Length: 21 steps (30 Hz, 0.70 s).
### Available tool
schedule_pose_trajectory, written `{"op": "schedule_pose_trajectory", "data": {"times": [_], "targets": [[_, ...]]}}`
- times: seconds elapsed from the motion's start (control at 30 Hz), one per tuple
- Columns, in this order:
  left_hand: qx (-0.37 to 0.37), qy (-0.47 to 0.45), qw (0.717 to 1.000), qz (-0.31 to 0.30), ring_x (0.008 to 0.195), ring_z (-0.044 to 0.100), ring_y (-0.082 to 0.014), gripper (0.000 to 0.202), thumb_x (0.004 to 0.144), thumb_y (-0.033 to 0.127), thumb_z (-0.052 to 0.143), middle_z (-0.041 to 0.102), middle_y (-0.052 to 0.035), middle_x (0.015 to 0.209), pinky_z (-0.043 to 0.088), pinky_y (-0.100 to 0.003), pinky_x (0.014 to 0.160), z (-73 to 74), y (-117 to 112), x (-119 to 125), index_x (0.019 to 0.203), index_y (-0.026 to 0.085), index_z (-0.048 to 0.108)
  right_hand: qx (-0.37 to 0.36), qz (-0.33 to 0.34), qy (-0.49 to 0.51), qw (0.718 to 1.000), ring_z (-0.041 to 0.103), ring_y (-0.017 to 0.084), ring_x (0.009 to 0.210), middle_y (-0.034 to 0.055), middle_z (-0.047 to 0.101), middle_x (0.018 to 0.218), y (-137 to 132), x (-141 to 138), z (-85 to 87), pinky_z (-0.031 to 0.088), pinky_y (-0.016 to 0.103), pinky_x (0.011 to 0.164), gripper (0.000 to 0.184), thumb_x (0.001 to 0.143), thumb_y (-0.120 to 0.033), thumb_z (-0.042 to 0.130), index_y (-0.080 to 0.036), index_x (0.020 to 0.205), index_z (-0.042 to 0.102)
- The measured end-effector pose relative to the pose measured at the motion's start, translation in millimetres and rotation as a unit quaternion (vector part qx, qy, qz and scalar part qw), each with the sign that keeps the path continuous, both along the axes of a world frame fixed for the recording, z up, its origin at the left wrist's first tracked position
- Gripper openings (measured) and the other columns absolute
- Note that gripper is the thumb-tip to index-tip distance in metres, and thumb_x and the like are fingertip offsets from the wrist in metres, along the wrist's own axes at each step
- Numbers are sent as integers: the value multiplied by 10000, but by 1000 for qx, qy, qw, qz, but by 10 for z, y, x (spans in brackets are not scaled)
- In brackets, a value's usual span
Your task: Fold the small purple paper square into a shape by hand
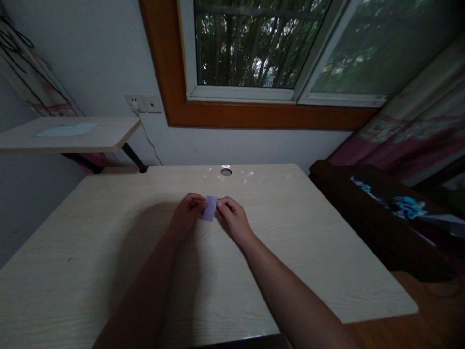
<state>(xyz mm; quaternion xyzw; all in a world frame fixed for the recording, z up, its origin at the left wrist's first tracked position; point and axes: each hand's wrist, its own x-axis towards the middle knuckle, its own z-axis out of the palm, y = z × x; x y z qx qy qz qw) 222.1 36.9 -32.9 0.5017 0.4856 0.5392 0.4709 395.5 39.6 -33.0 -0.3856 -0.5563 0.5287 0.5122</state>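
Observation:
A small purple piece of paper (209, 209) is held up between my two hands, over the middle of the pale wood-grain table (298, 252). My left hand (188, 213) pinches its left edge between thumb and fingers. On the opposite side, my right hand (234, 217) grips the right edge near the top, thumb and forefinger together. The paper looks flat and roughly rectangular. Its lower part hangs free between the hands. Fingertips behind the paper are hidden.
A round cable hole (225, 172) sits near the table's back edge. At the back left stands a raised shelf (109, 140) on black legs, with a pale sheet (67, 129) on it. Right of the table is a dark brown piece of furniture (348, 194) with blue cloth-like items (409, 207).

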Motion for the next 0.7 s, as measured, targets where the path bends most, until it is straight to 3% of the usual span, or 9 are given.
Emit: {"op": "schedule_pose_trajectory", "data": {"times": [0.7], "targets": [[11, 8, 1000, -19, 661, 608, -133, 189, 752, 276, 695, 649, 14, 727, 475, -247, 609, -7, -16, 6, 897, 183, 617, 3, -5, -16, 1000, 477, 134, 593, -25, 535, 643, 0, 8, -4, 370, 246, 571, 278, 875, -467, 586, -206, 787, 624]]}}
